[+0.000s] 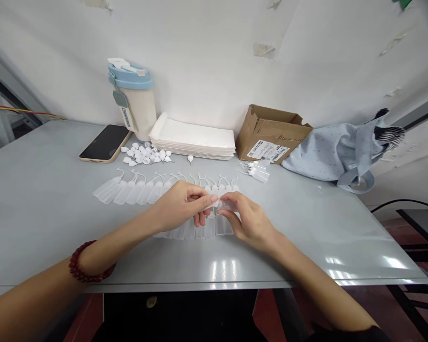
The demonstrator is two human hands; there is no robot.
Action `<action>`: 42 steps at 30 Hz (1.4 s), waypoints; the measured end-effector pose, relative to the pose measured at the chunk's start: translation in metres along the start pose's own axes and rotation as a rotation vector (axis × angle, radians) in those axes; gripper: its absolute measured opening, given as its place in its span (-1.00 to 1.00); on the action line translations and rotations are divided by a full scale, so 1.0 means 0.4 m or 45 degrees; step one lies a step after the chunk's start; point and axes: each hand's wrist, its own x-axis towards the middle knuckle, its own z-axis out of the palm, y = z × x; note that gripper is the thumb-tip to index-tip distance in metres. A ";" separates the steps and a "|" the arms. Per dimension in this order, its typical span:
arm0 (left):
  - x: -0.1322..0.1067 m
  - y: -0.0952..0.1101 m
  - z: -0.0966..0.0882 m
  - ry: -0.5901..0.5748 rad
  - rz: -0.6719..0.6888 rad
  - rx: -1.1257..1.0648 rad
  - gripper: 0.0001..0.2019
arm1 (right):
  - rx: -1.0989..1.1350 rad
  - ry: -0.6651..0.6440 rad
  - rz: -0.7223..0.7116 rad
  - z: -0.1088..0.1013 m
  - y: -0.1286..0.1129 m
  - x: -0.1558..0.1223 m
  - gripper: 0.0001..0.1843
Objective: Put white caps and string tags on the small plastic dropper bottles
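My left hand [180,205] and my right hand [248,219] meet over the middle of the grey table [39,209]. Together they pinch a small clear plastic bottle [225,205] between their fingertips. Under and behind them lies a row of clear squeeze bottles [135,191] with attached caps, laid side by side. A pile of small white nozzle tips [145,154] sits further back. One loose tip [190,158] lies to the right of the pile.
At the back stand a blue-lidded tumbler [135,97], a phone [105,143], a stack of white trays [194,137] and an open cardboard box [271,134]. A few more bottles [255,171] lie near the box. A light blue cloth bag [342,149] rests at the right.
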 end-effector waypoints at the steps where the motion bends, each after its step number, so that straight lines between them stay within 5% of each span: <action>1: 0.002 -0.002 0.002 -0.002 -0.028 -0.021 -0.64 | -0.057 0.023 -0.054 0.001 0.002 0.001 -0.85; 6: 0.003 -0.006 0.007 -0.017 -0.031 -0.104 -0.71 | -0.103 0.042 -0.091 -0.003 0.001 0.000 -0.87; 14: -0.005 -0.018 0.019 0.138 0.354 0.103 -0.87 | 0.591 -0.198 0.558 -0.038 -0.021 0.018 -0.85; 17: -0.004 -0.016 0.018 0.134 0.361 0.102 -0.85 | 0.749 -0.212 0.663 -0.048 -0.022 0.026 -0.83; 24: -0.009 -0.006 0.005 -0.211 -0.020 0.144 -0.63 | 0.404 -0.072 0.454 -0.031 -0.006 0.017 -0.86; 30: -0.006 -0.009 0.008 -0.102 -0.076 0.034 -0.73 | 0.340 -0.066 0.372 -0.027 -0.001 0.015 -0.83; 34: -0.006 -0.005 -0.001 -0.233 -0.064 -0.034 -0.70 | 0.276 -0.063 0.314 -0.026 0.000 0.015 -0.83; 42: -0.007 -0.006 -0.006 -0.255 -0.079 0.045 -0.61 | 0.205 -0.055 0.244 -0.017 0.010 0.013 -0.83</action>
